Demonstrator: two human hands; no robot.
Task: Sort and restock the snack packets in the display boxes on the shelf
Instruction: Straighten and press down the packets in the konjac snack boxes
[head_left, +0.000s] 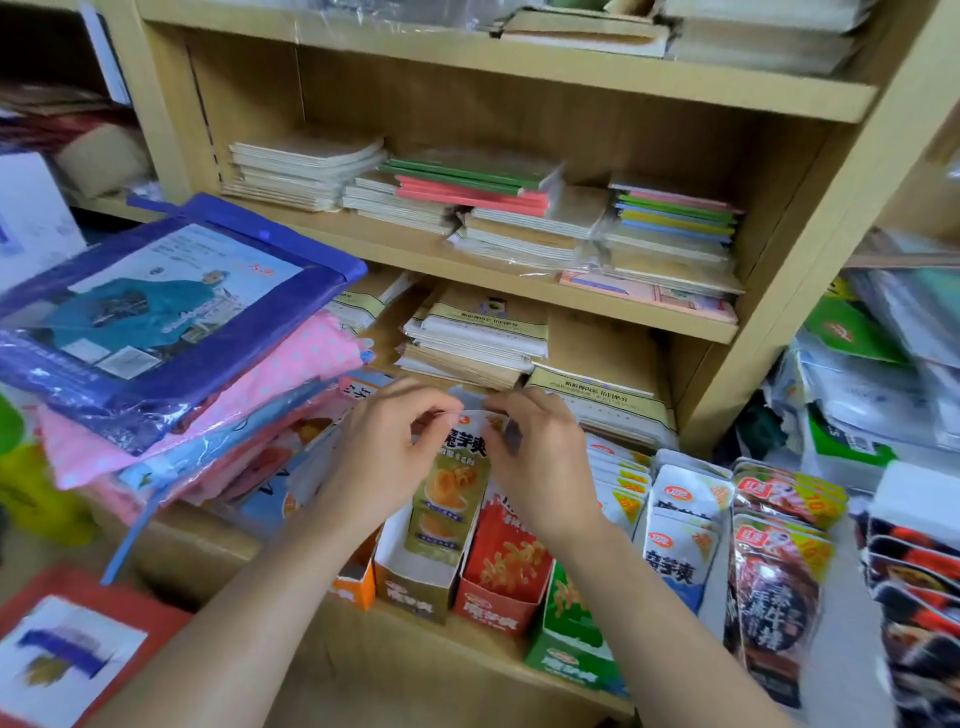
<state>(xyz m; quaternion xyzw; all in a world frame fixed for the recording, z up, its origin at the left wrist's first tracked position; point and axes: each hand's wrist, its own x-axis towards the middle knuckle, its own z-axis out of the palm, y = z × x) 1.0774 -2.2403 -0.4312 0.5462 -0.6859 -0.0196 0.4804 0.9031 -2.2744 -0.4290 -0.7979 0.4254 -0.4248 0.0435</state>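
Gold box (413, 592) | holds gold packet (445, 501) | left hand (387, 452), right hand (540, 467) pinch top

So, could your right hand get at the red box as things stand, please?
Probably yes: the red box stands open close below the right hand, nothing covering it, but that hand pinches the gold packet.

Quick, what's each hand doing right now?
Left hand: pinches the top of the gold snack packet.
Right hand: pinches the same packet's top.
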